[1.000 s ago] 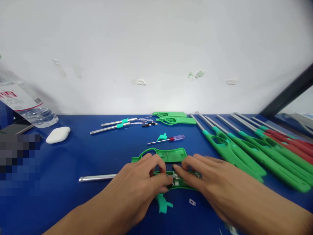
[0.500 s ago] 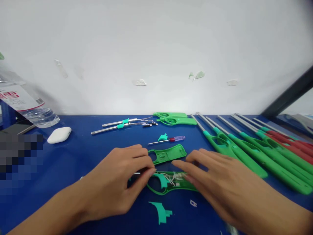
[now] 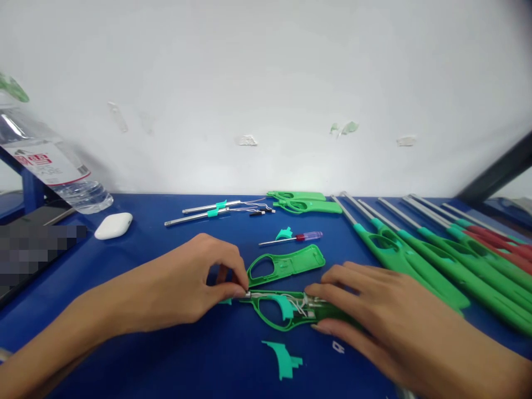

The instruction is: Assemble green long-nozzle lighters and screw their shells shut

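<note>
Open lighter: a green half-shell (image 3: 322, 313), flat in the lower centre, white wires and a teal trigger (image 3: 285, 307) inside; its right end is hidden under fingers.
Left hand (image 3: 195, 282): thumb and forefinger pinched together on the silver tube (image 3: 248, 294) at the shell's left end.
Right hand (image 3: 369, 310): half curled, thumb and forefinger along the shell's two edges, holding it.
Table (image 3: 149, 349): glossy blue, running back to the wall at mid-frame.
Close by: another half-shell (image 3: 301, 261) just above, a loose trigger (image 3: 284, 360) below, a small clip (image 3: 338, 347) near the right thumb.
Mid-table: a purple-handled screwdriver (image 3: 310, 236) beside a teal piece (image 3: 284, 233).
Back edge: two wired tubes (image 3: 197, 216), two green shells (image 3: 313, 206).
Right side: a slanting row of green lighters (image 3: 440, 260) and red lighters (image 3: 490, 239); the right forearm covers part of the table in front.
Left side: a clear bottle (image 3: 52, 163), a white case (image 3: 114, 226), a dark object (image 3: 37, 255) partly pixelated.
Wall (image 3: 266, 72): white, dotted with tape scraps (image 3: 247, 140).
Upper right: a dark post (image 3: 494, 166) slants across the corner.
</note>
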Demonstrator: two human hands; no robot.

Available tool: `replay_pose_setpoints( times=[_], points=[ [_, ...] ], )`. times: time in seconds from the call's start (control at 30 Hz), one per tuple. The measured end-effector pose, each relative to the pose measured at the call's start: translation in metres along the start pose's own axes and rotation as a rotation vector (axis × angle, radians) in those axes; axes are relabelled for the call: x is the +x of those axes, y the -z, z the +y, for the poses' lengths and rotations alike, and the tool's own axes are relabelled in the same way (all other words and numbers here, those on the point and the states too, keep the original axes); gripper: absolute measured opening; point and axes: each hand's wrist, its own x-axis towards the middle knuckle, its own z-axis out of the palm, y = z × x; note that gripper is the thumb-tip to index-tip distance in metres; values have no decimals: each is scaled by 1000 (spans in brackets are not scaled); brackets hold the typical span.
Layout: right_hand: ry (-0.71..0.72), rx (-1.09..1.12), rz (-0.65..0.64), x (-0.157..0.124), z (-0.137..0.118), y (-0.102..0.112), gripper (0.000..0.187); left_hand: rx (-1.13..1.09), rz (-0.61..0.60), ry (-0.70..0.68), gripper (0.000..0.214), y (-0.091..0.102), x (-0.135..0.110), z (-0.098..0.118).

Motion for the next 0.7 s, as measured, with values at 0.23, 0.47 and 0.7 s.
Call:
replay_pose_setpoints(
  times=[0.23, 0.47, 0.7],
  points=[
    [-32, 45, -19, 1, 0, 0, 13, -66, -18, 52, 10, 1, 4, 5],
    [-30, 60, -28, 3, -1, 2, 13, -48, -1, 27, 12, -6, 5, -1],
    [-43, 93, -31, 2, 1, 1, 12, -86, -5, 73, 14, -6, 8, 4]
  ],
)
